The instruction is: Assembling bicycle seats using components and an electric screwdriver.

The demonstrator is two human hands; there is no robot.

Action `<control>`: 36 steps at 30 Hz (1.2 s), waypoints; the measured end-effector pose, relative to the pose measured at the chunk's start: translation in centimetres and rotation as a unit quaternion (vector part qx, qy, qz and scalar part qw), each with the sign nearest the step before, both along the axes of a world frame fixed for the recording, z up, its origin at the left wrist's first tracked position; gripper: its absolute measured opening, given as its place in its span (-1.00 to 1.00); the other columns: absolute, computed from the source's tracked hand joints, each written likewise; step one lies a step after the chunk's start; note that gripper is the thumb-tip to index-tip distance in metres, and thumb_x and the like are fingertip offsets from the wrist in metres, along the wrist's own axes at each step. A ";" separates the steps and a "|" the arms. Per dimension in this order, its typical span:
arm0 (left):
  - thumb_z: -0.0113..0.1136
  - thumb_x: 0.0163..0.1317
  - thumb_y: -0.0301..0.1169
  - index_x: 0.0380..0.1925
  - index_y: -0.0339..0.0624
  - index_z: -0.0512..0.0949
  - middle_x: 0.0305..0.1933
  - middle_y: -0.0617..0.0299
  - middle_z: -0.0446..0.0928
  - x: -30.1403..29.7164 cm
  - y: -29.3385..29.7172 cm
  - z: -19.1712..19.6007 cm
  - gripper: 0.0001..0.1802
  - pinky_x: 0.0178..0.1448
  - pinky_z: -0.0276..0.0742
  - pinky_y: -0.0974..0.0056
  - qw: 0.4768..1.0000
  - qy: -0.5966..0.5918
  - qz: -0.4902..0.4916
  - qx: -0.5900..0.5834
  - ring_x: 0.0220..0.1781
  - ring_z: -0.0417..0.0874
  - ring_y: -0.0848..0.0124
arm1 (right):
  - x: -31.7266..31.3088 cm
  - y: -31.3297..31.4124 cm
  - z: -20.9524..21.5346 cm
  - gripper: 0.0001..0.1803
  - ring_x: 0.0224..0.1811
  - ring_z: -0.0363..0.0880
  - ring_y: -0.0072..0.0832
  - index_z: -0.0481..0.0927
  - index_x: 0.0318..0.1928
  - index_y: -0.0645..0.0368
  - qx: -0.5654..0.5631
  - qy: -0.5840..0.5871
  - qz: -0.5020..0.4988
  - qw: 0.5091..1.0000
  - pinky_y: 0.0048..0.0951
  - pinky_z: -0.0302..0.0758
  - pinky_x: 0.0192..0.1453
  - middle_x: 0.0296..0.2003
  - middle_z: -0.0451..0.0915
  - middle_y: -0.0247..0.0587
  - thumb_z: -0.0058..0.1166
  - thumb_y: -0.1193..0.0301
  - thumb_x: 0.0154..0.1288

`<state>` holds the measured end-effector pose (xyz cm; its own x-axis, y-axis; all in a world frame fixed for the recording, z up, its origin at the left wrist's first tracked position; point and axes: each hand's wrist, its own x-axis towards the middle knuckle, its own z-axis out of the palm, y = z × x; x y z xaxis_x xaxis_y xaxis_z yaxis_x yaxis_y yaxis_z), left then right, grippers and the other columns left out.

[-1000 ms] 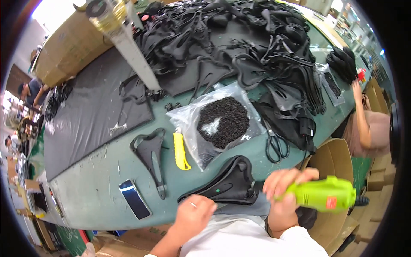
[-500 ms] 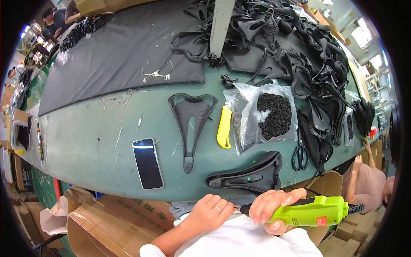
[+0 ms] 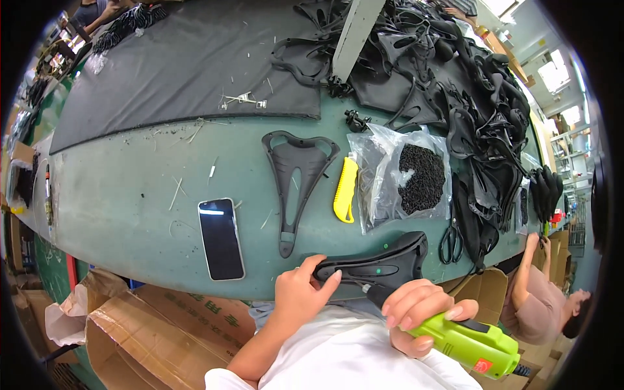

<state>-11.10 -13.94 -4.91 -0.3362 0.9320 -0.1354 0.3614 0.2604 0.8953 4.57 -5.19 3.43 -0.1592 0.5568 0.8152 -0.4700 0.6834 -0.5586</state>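
Note:
Lying at the near table edge is a black bicycle saddle (image 3: 406,255) with its underside up and small green dots on it. My left hand (image 3: 300,294) grips its narrow nose between thumb and fingers. A lime-green electric screwdriver (image 3: 465,346) is wrapped in my right hand (image 3: 416,313). Its bit points up and left, close to the saddle's near edge; whether it touches, I cannot tell. Beyond the saddle a bare black saddle base (image 3: 289,172) lies flat, next to a yellow utility knife (image 3: 346,190) and a clear bag of small black parts (image 3: 422,179).
A phone (image 3: 221,239) lies left of the saddle base. Scissors (image 3: 451,242) and a heap of black saddle parts (image 3: 481,117) occupy the right. A grey post (image 3: 356,39) rises at the back. Cardboard boxes (image 3: 162,331) stand below the table edge. Another person (image 3: 536,292) works at right.
My left hand has left the screwdriver's tip and taken hold of the saddle's nose. The screwdriver has tilted, its tip rising toward the saddle and its rear end dropping. The view has shifted slightly.

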 end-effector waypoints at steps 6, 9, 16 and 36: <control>0.58 0.20 -0.27 -0.08 -0.33 0.71 -0.65 0.12 0.60 0.2 0.4 -0.1 -0.59 -0.48 0.53 0.31 0.999 -0.042 0.014 0.029 -0.65 0.65 0.41 | -0.8 -0.3 -0.6 -0.46 -0.58 0.65 -0.38 0.16 0.20 0.12 -0.031 -0.052 0.080 0.995 -0.30 0.73 -0.53 -0.42 0.60 -0.18 0.26 0.39 0.46; 0.58 0.21 -0.27 -0.09 -0.33 0.70 -0.65 0.12 0.61 0.1 0.2 -0.5 -0.60 -0.50 0.54 0.31 0.999 -0.034 0.012 0.038 -0.65 0.67 0.40 | -1.3 -0.2 -0.8 -0.45 -0.57 0.65 -0.36 0.16 0.20 0.12 -0.042 -0.074 0.103 0.991 -0.25 0.73 -0.52 -0.41 0.61 -0.18 0.26 0.40 0.45; 0.58 0.21 -0.27 -0.10 -0.31 0.70 -0.63 0.09 0.63 -0.1 0.3 -0.8 -0.61 -0.49 0.57 0.30 0.999 -0.036 0.007 0.032 -0.63 0.71 0.36 | -1.9 0.0 -1.9 -0.44 -0.57 0.65 -0.36 0.16 0.21 0.10 -0.043 -0.093 0.118 0.988 -0.22 0.73 -0.49 -0.40 0.61 -0.21 0.28 0.40 0.45; 0.50 0.21 -0.38 -0.07 -0.29 0.61 -0.53 -0.01 0.67 -0.1 -0.4 -1.9 -0.64 -0.43 0.64 0.10 0.997 -0.046 -0.002 0.066 -0.53 0.76 0.07 | -4.6 2.8 -2.9 -0.52 -0.63 0.61 -0.33 0.34 0.01 0.12 -0.081 -0.137 0.300 0.941 -0.26 0.67 -0.48 -0.55 0.59 -0.22 0.43 0.51 0.29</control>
